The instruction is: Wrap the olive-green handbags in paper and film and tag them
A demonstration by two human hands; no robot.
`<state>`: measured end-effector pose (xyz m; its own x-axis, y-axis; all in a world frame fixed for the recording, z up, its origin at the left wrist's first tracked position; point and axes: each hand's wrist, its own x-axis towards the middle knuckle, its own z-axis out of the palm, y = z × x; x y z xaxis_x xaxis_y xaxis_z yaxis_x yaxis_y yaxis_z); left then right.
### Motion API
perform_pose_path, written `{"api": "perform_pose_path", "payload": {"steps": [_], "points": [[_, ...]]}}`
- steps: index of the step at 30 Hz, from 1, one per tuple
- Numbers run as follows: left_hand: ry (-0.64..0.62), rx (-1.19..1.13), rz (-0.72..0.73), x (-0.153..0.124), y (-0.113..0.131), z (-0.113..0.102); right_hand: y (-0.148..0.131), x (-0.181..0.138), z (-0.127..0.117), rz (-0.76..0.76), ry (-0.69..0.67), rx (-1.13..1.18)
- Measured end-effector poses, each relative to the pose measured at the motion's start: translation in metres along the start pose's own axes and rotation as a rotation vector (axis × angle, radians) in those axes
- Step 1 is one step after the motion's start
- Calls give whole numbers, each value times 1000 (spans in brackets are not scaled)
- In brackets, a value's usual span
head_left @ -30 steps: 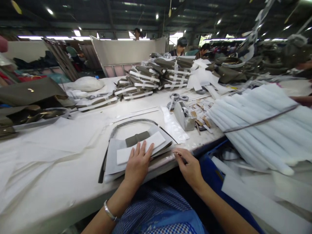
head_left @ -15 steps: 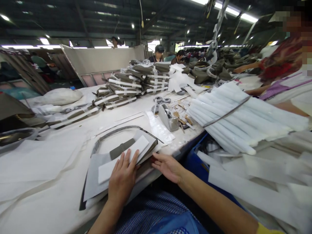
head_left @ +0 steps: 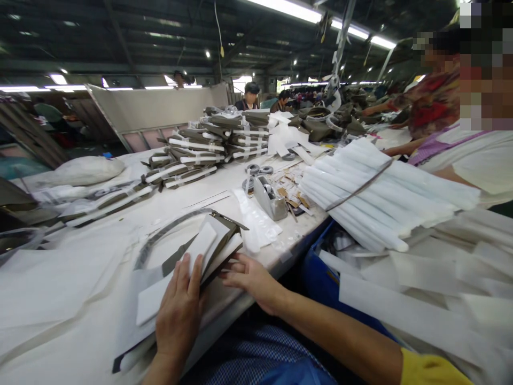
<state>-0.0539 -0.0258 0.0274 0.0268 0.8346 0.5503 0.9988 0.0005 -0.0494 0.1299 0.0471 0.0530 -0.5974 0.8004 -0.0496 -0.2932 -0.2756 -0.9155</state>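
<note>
An olive-grey handbag [head_left: 225, 230] lies on the white-covered table, its near side tilted up. Its wrapped handle [head_left: 160, 232] arches away toward the back. A pale sheet [head_left: 134, 291] and a white foam strip [head_left: 154, 302] rest on top of it. My left hand [head_left: 180, 305] presses over the strip with long fingers and grips the bag's near edge; its thumb is mostly hidden. Beside the bag's right end, my right hand [head_left: 252, 280] has loosely bent, parted fingers. Its fingertips reach the bag's lower edge, and whether they pinch anything is hard to see.
A tape dispenser [head_left: 270, 198] and tape rolls [head_left: 258, 171] stand beyond the bag. Wrapped bags [head_left: 200, 149] are piled farther back. At right lie a tied bundle of white rolls [head_left: 372, 187] and a blue bin [head_left: 312, 267] with white sheets. A co-worker [head_left: 433, 107] stands at right.
The handbag has tipped, its near side rising, and sits farther left and lower in view. Both hands have shifted left with it. The camera view has turned slightly too.
</note>
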Motion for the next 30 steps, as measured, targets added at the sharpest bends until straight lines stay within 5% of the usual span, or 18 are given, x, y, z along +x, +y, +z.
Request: {"api": "perform_pose_path", "payload": {"steps": [5, 8, 13, 20, 25, 30], "points": [[10, 10, -49, 1, -8, -6, -10, 35, -75, -431, 46, -1092], [23, 17, -46, 1, -6, -5, -18, 58, -109, -463, 42, -1407], [46, 7, -53, 1, -6, -4, -19, 79, -127, -420, 56, -1433], [55, 5, -66, 2, -7, -7, -35, 80, -118, -454, 74, -1377], [32, -9, -96, 1, -8, -5, -37, 46, -90, -534, -15, -1279], [40, -19, -111, 1, -9, -4, -13, -6, -66, -454, -218, -1225]]}}
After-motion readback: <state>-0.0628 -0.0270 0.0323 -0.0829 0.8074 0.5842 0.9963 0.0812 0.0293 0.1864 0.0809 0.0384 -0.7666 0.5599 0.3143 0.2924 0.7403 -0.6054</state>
